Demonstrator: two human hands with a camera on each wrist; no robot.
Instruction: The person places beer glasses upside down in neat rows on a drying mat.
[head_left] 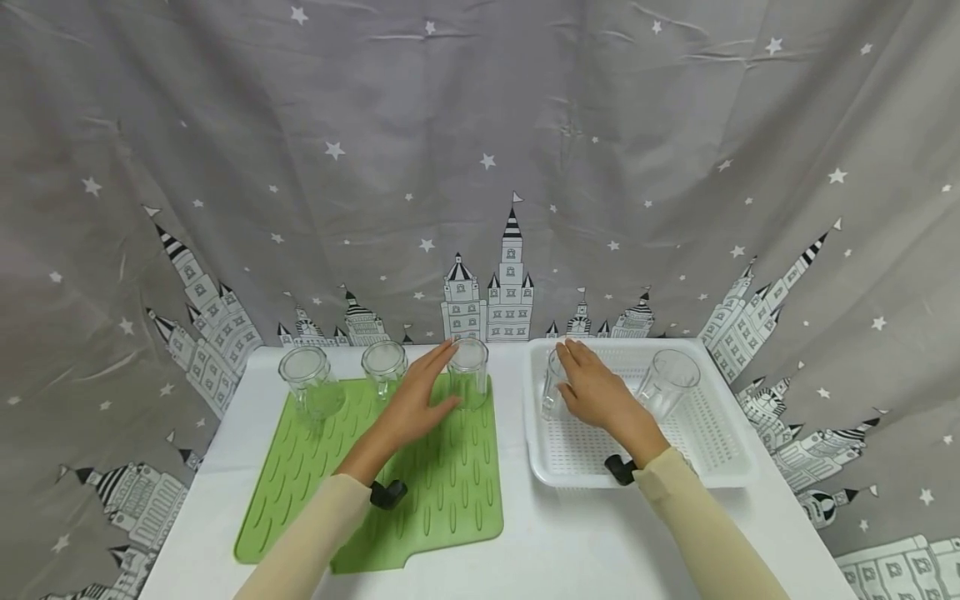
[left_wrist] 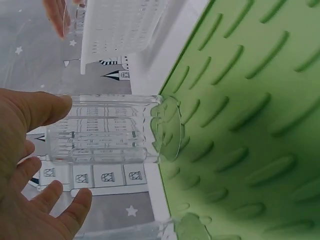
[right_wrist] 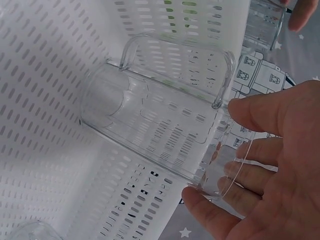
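Observation:
My left hand [head_left: 416, 404] is beside a clear glass mug [head_left: 471, 385] that stands on the green mat [head_left: 442, 508]. In the left wrist view the thumb lies along the mug's rim end and the other fingers are spread apart. My right hand [head_left: 598, 392] is over the white basket [head_left: 540, 467], gripping another glass mug [right_wrist: 160, 115] by its rim. Thumb and index finger sit on opposite sides of that rim, as the right wrist view shows. This mug's handle [right_wrist: 180, 42] faces the basket's left wall.
Two more glass mugs, one at the mat's far left corner [head_left: 306, 375] and one at its back edge [head_left: 385, 362], stand on the left. Another glass mug [head_left: 667, 379] leans inside the basket. A grey curtain [head_left: 480, 167] hangs behind the white table [head_left: 570, 550].

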